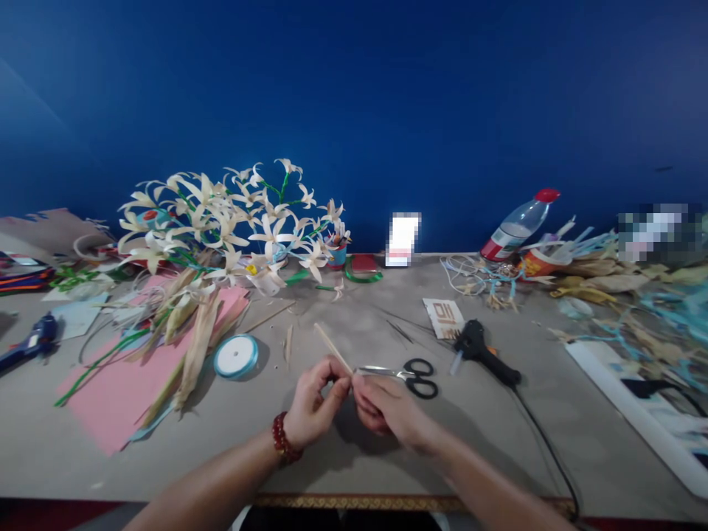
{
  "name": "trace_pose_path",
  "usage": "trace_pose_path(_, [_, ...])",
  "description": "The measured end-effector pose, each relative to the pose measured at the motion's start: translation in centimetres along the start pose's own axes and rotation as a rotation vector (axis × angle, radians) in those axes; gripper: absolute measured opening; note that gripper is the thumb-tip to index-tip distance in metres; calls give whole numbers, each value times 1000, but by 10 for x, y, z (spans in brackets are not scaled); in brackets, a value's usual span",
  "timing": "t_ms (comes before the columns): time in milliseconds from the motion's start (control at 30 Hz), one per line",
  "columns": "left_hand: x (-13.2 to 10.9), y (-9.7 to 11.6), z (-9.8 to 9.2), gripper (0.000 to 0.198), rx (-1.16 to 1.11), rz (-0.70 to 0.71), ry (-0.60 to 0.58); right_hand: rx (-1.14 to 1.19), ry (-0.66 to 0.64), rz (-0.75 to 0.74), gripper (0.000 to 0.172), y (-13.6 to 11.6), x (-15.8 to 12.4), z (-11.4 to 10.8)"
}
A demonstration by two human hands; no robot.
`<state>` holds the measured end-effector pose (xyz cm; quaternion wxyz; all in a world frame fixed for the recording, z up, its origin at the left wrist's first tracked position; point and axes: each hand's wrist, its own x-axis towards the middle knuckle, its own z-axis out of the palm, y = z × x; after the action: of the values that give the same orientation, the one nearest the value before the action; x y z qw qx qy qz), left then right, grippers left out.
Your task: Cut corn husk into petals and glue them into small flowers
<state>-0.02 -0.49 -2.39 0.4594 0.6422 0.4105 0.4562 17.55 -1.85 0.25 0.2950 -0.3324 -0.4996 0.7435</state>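
My left hand (pixel 314 404) and my right hand (pixel 387 409) meet over the grey table (pixel 354 450) near its front edge. Both pinch a thin pale strip (pixel 332 346) that slants up and to the left from my fingertips. A red bead bracelet (pixel 283 439) circles my left wrist. Black-handled scissors (pixel 403 375) lie just behind my right hand. A black glue gun (pixel 482 349) with a trailing cord rests to their right.
A bunch of pale straw flowers (pixel 232 221) on green stems stands at the back left, above a pink sheet (pixel 127 383) with husk leaves. Nearby lie a ribbon spool (pixel 236 355), a blue glue gun (pixel 30 341), a plastic bottle (pixel 518 225) and husk scraps at the right.
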Motion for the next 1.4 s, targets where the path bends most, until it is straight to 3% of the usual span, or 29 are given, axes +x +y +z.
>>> trace_pose_path(67, [6,-1,-4,22,-64,-56,94,125,-129,-3,54,-7,-5,-4])
trace_pose_path(133, [9,0,-5,21,-124,-81,138,57,-49,-102,54,-10,-7,-8])
trace_pose_path(267, [4,9,-1,18,-163,22,1,-376,263,-272,53,-5,0,-14])
trace_pose_path(433, [-2,17,3,16,-8,108,-95,-553,272,-289,51,5,7,-11])
trace_pose_path(533, [0,16,2,15,37,92,-78,-404,236,-198,52,8,9,-6])
trace_pose_path(700, [0,10,-2,14,34,80,-73,64,67,82,53,13,11,-4])
trace_pose_path(767, [0,9,-4,16,28,74,-83,116,20,117,54,13,12,-5])
trace_pose_path(1033, [0,12,-5,13,117,101,-63,-373,168,-143,53,10,6,-2])
trace_pose_path(1167, [-3,12,-2,13,119,95,-37,-456,235,-199,47,9,4,3])
trace_pose_path(1267, [-3,12,-1,11,184,184,-48,-272,180,-152,51,8,3,5])
trace_pose_path(1400, [-1,12,0,11,173,242,-6,193,-25,15,50,1,-1,5])
